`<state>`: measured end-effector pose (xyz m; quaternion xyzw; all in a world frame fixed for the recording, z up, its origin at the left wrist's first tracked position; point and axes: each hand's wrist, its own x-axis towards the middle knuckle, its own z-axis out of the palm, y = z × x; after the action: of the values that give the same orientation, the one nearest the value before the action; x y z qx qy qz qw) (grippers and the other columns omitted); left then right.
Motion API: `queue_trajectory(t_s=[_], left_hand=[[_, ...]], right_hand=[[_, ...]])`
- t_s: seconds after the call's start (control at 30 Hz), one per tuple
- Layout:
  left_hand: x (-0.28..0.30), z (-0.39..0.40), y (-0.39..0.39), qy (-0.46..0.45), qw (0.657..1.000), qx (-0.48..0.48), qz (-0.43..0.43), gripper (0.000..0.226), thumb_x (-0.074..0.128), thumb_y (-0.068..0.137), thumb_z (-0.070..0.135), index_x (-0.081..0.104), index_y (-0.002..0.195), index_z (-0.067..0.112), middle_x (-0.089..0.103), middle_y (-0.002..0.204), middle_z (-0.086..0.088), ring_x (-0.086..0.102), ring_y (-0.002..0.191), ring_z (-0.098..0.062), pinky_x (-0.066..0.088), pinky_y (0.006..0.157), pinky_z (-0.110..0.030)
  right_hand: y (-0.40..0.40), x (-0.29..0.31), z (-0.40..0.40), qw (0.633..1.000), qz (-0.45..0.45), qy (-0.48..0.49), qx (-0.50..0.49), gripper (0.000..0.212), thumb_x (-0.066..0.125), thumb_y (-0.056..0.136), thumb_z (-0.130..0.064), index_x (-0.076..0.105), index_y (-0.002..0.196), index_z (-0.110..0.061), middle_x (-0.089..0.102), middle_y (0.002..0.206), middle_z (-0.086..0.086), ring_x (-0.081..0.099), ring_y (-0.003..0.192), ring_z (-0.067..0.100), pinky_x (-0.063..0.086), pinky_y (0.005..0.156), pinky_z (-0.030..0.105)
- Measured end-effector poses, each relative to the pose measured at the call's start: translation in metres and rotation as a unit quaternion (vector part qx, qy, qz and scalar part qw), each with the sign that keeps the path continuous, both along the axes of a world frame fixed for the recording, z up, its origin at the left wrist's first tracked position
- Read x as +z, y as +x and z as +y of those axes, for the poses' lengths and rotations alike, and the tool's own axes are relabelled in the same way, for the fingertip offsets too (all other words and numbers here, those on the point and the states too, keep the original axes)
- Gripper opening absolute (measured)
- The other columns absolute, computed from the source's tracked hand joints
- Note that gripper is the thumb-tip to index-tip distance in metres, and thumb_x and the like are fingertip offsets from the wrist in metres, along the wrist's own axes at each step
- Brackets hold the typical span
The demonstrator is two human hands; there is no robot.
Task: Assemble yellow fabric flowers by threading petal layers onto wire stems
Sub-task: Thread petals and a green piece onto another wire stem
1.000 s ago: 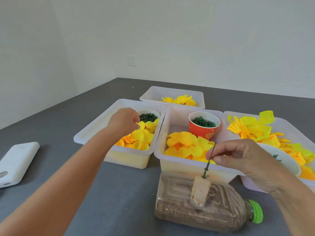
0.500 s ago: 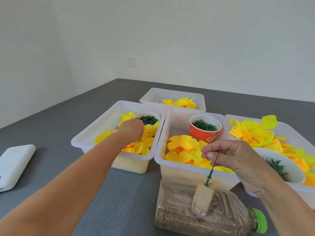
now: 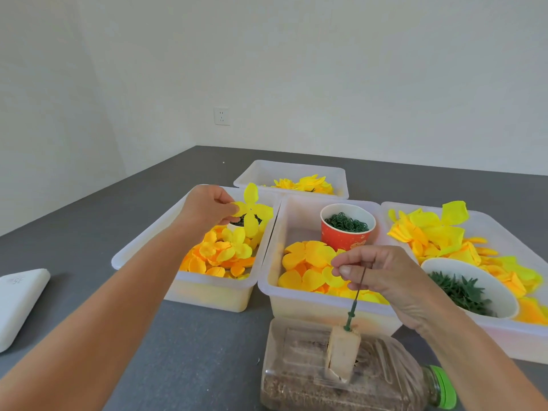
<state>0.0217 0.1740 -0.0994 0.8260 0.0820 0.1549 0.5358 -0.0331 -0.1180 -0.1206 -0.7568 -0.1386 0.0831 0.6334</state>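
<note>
a yellow petal layer point(image 3: 252, 213) is pinched by the fingers of the left hand point(image 3: 204, 206) and held above the left bin point(image 3: 142, 250), left of centre. at lower centre, a wire stem point(image 3: 357, 295) is pinched near its top by the right hand point(image 3: 382, 277); its foot is stuck in a block point(image 3: 341, 351) on a bottle point(image 3: 370, 387) lying on the table point(image 3: 189, 351).

Bare grey table point(image 3: 184, 351) left of bottle point(image 3: 350, 381); bins point(image 3: 267, 280) crowd beyond.
</note>
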Motion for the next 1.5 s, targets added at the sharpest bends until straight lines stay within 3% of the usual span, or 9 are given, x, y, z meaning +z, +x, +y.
queue_trajectory(t_s=[0.27, 0.37, 0.5, 0.7, 0.8, 0.93, 1.07, 1.27, 1.5], left_hand=[[0.03, -0.049, -0.023, -0.076, 0.989, -0.109, -0.058, 0.019, 0.065, 0.08, -0.008, 0.056, 0.069, 0.005, 0.065, 0.057, -0.003, 0.067, 0.052, -0.012, 0.054, 0.053, -0.018], [0.036, -0.071, -0.033, -0.094, 0.981, -0.165, -0.043, 0.018, 0.065, 0.079, -0.008, 0.057, 0.072, 0.007, 0.067, 0.055, 0.001, 0.065, 0.05, -0.011, 0.052, 0.05, -0.018], [0.037, -0.093, -0.044, -0.123, 0.966, -0.226, -0.019, 0.018, 0.066, 0.077, -0.009, 0.058, 0.076, 0.008, 0.07, 0.061, 0.0, 0.066, 0.052, -0.012, 0.055, 0.054, -0.021], [0.039, -0.107, -0.055, -0.134, 0.958, -0.253, -0.018, 0.013, 0.068, 0.077, -0.006, 0.061, 0.079, 0.004, 0.07, 0.063, -0.003, 0.066, 0.054, -0.014, 0.051, 0.051, -0.02], [0.041, -0.108, -0.058, -0.131, 0.956, -0.263, -0.019, 0.016, 0.07, 0.074, -0.005, 0.062, 0.084, 0.004, 0.071, 0.066, -0.004, 0.067, 0.055, -0.014, 0.05, 0.051, -0.018], [0.04, -0.113, -0.061, -0.067, 0.961, -0.267, -0.035, 0.021, 0.077, 0.068, -0.002, 0.066, 0.085, 0.005, 0.07, 0.065, -0.003, 0.065, 0.057, -0.012, 0.05, 0.054, -0.02], [0.034, -0.118, -0.062, 0.023, 0.966, -0.236, -0.101, 0.013, 0.077, 0.07, 0.001, 0.07, 0.075, 0.01, 0.07, 0.072, -0.014, 0.061, 0.065, -0.019, 0.052, 0.065, -0.037], [0.026, -0.125, -0.068, 0.053, 0.96, -0.188, -0.2, 0.021, 0.078, 0.07, 0.002, 0.067, 0.069, 0.02, 0.069, 0.07, -0.003, 0.059, 0.063, -0.007, 0.05, 0.063, -0.023], [0.025, -0.128, -0.086, 0.187, 0.896, -0.177, -0.362, 0.01, 0.074, 0.069, -0.004, 0.07, 0.074, 0.004, 0.059, 0.071, 0.002, 0.052, 0.062, -0.007, 0.045, 0.059, -0.019]], right_hand=[[0.013, 0.026, 0.005, 0.992, -0.073, 0.069, -0.076, 0.014, 0.068, 0.081, -0.007, 0.073, 0.088, -0.018, 0.071, 0.074, -0.009, 0.06, 0.064, -0.001, 0.046, 0.061, 0.015], [0.016, 0.038, 0.009, 0.992, -0.076, 0.077, -0.066, 0.024, 0.071, 0.079, -0.017, 0.07, 0.103, -0.019, 0.073, 0.093, -0.011, 0.064, 0.081, -0.004, 0.046, 0.067, 0.011], [0.016, 0.045, 0.015, 0.993, -0.047, 0.094, -0.052, 0.041, 0.073, 0.076, -0.016, 0.065, 0.116, -0.009, 0.07, 0.111, 0.005, 0.064, 0.106, 0.019, 0.05, 0.09, 0.038], [0.011, 0.048, 0.012, 0.991, -0.034, 0.124, -0.042, 0.013, 0.071, 0.075, 0.0, 0.072, 0.084, -0.009, 0.072, 0.074, 0.007, 0.064, 0.063, 0.018, 0.049, 0.051, 0.024], [0.009, 0.049, 0.009, 0.988, -0.047, 0.141, -0.045, 0.014, 0.072, 0.073, 0.001, 0.072, 0.084, -0.008, 0.071, 0.074, 0.009, 0.063, 0.062, 0.019, 0.049, 0.055, 0.028], [0.003, 0.049, 0.007, 0.984, -0.087, 0.15, -0.034, 0.017, 0.075, 0.066, -0.003, 0.073, 0.08, -0.013, 0.073, 0.077, 0.008, 0.067, 0.07, 0.023, 0.056, 0.07, 0.042], [-0.004, 0.048, 0.001, 0.983, -0.126, 0.131, -0.018, 0.021, 0.072, 0.07, 0.004, 0.072, 0.084, -0.012, 0.074, 0.078, 0.004, 0.068, 0.069, 0.015, 0.054, 0.063, 0.029], [-0.014, 0.044, -0.01, 0.983, -0.158, 0.051, -0.081, 0.015, 0.068, 0.081, -0.009, 0.072, 0.082, -0.023, 0.067, 0.06, -0.001, 0.059, 0.053, 0.007, 0.046, 0.05, 0.018], [-0.025, 0.046, -0.017, 0.984, 0.008, 0.178, 0.0, 0.025, 0.048, 0.089, -0.002, 0.07, 0.097, -0.009, 0.07, 0.075, 0.011, 0.065, 0.058, 0.018, 0.048, 0.047, 0.023]])
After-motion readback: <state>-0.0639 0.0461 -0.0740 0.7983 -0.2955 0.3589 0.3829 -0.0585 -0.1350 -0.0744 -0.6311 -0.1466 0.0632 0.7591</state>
